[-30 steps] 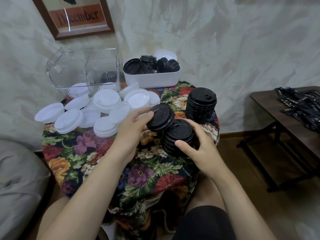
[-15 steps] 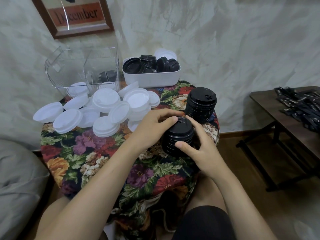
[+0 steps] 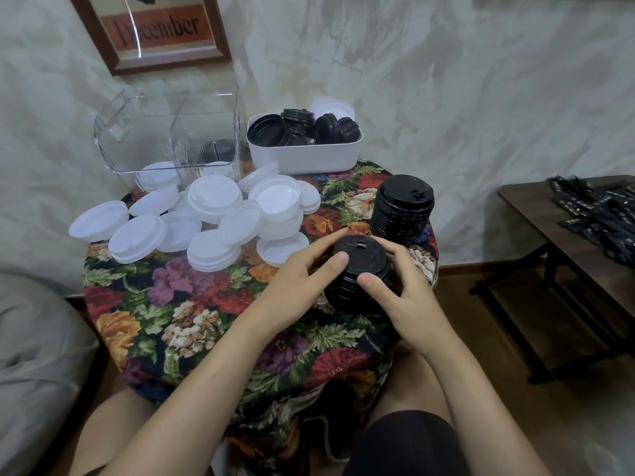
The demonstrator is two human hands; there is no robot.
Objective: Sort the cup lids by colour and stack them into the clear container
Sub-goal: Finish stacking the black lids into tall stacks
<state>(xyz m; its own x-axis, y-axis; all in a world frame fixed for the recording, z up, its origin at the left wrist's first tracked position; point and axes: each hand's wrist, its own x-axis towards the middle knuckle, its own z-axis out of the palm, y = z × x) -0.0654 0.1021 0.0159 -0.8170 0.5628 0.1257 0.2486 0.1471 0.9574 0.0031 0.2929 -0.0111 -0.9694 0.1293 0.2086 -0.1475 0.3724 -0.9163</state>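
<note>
A short stack of black lids [image 3: 360,266] stands on the floral tablecloth [image 3: 192,304] near the front right. My left hand [image 3: 302,280] holds its left side, thumb on the top lid. My right hand [image 3: 402,290] grips its right side, thumb on the front rim. A taller black stack [image 3: 402,209] stands just behind. Several loose white lids [image 3: 220,221] lie spread over the left half. The clear container [image 3: 165,142] sits at the back left with white lids and a few dark ones inside.
A white tub [image 3: 302,156] at the back holds several black lids and a white one. The table is small and round, close to the wall. A dark side table [image 3: 563,228] with black packets stands to the right. A grey cushion [image 3: 34,355] lies at left.
My left hand carried a black lid from the left onto the stack under my right hand and now holds the stack's side. My right hand stayed on the stack.
</note>
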